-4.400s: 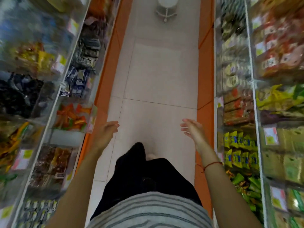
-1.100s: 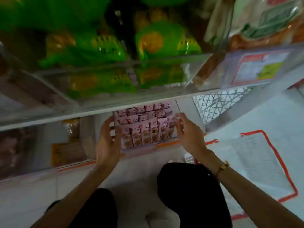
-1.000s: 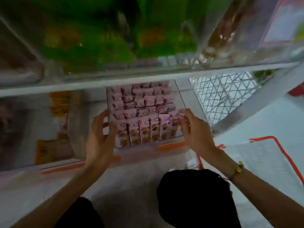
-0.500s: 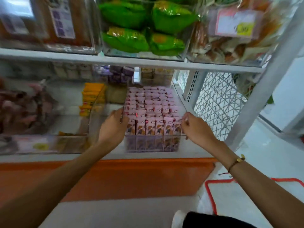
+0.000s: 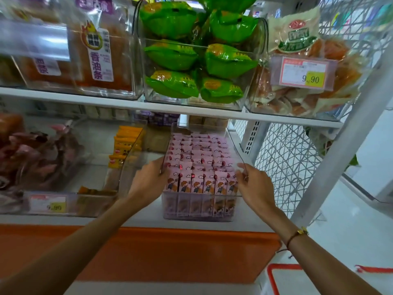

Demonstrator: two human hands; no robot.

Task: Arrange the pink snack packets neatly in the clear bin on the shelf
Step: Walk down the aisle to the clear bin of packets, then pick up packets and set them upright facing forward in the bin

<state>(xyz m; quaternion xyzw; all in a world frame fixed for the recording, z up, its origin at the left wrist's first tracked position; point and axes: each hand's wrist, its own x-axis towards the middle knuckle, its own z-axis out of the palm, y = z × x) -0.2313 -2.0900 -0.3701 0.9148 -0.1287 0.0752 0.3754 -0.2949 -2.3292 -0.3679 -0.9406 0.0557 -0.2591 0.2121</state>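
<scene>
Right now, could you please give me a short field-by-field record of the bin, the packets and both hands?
bin: clear bin on the lower shelf, at its front edge
contents: pink snack packets, upright in tidy rows, filling the bin
left hand: left hand grips the bin's left wall
right hand: right hand grips the bin's right wall
left neighbour: orange packets in the next bin
shelf above: green packets
</scene>
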